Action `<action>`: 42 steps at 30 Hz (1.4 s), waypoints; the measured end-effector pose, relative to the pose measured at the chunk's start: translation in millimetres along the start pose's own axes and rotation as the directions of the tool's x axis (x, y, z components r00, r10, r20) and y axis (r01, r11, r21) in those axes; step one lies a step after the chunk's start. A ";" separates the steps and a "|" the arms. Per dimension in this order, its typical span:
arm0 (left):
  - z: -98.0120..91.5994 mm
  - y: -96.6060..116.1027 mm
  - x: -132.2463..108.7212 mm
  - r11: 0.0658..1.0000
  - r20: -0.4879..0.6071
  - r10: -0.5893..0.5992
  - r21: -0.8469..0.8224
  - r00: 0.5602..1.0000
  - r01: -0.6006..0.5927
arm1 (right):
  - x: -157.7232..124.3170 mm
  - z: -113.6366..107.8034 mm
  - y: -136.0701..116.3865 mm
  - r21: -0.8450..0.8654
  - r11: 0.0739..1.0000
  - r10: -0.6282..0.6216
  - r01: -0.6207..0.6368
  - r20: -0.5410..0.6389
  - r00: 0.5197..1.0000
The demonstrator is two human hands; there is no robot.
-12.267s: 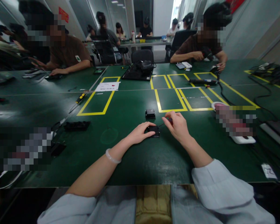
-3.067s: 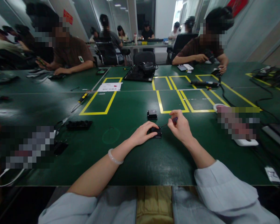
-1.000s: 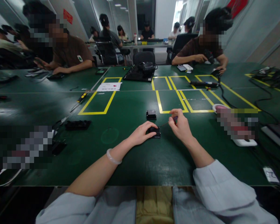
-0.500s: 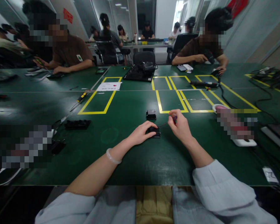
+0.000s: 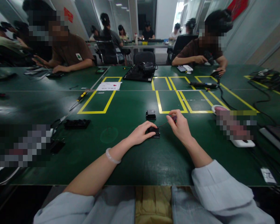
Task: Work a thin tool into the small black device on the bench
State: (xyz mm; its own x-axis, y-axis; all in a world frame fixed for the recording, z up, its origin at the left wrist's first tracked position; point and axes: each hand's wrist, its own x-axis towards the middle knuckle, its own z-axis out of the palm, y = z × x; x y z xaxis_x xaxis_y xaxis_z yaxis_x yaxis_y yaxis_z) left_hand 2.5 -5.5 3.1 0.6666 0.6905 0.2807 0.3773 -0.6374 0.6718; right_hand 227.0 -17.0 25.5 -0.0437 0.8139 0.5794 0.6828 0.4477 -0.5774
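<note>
Small black part (image 5: 156, 133), one: flat on the green table (image 5: 130, 168), ahead of the wearer's middle; centre of the dial for all entries below, 12 being straight away from the wearer.

Left hand (image 5: 142, 133), bare: reaching in from 8 o'clock, thumb on the near side, fingers curled over the far side, gripping the part against the table. Judged sound practice: a firm, flat hold, fingertips out of the shaft's line, so a slip meets no skin.

Thin tool (image 5: 163, 124), dark shaft: running to the part's edge from 2 o'clock. Tip too small to read; whether seated or merely touching, cannot tell. Advisable: tip squarely seated before any force, pressure along the shaft, small strokes, no sideways levering.

Right hand (image 5: 179, 123), bare: between 2 and 3 o'clock, thumb and fingers pinched on the tool's handle. A light pinch should give better feel than a hard squeeze.

Second black part (image 5: 150, 114), one: just beyond, at 12 o'clock, apart from both hands; best not nudged.

Long black piece (image 5: 77, 124), one: well apart, 9 o'clock.

Yellow-and-black screwdriver (image 5: 81, 97), one: lying well off, 10 o'clock, unheld.
</note>
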 end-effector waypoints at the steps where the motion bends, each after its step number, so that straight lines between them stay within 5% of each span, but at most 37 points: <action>1: 0.0 -0.1 0.0 1.000 0.000 -0.001 0.000 1.000 0.001 | 0.0 0.1 0.1 -0.002 1.000 0.005 -0.005 0.000 1.000; 42: 1.7 -1.2 0.2 1.000 0.001 -0.006 0.009 1.000 0.006 | -0.6 -0.2 3.0 0.012 1.000 0.024 -0.024 0.013 1.000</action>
State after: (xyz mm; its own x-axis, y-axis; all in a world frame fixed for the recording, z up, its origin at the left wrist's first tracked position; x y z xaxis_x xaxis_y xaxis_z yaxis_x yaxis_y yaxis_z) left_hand 3.3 -5.1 1.2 0.6648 0.6943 0.2757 0.3875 -0.6360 0.6674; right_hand 229.2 -16.2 23.6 -0.0366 0.8289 0.5581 0.6748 0.4325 -0.5980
